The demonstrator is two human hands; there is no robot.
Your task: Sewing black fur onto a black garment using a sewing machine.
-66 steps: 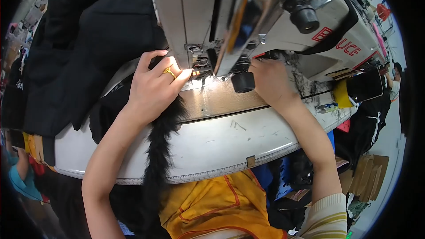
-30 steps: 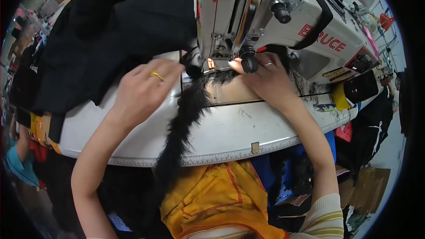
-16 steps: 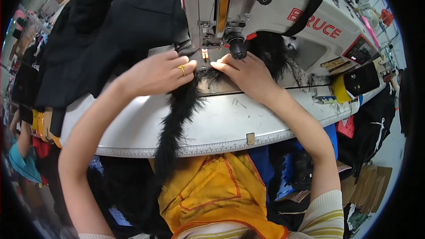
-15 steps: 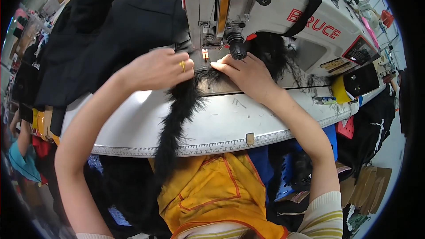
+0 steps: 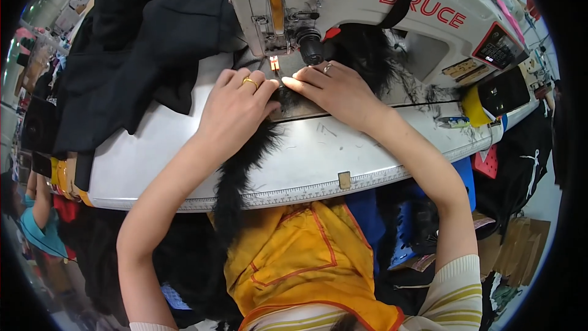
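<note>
A white sewing machine [image 5: 407, 0] has its lit needle area [image 5: 274, 64] between my hands. My left hand [image 5: 236, 107], with a yellow ring, curls its fingers over a black fur trim [image 5: 248, 165] just left of the needle. The trim hangs over the table's front edge toward my lap. My right hand [image 5: 331, 92] presses bent fingertips onto the same trim just right of the needle; what lies beneath them is partly hidden. Black fabric [image 5: 147, 61] is heaped left of the machine, and more black fur [image 5: 373, 67] lies under its arm.
The white table [image 5: 306, 153] has a ruler along its front edge. A yellow-and-black holder [image 5: 481, 101] stands at right. Below are an orange apron [image 5: 294, 257], a blue plastic crate [image 5: 404, 239] and cardboard [image 5: 520, 251]. A co-worker's teal sleeve [image 5: 40, 233] is at far left.
Since half a second ago my left wrist has swung right, turning that hand more upright, fingers curled beside the needle. My right hand stays by the needle. The whole view has shifted slightly.
</note>
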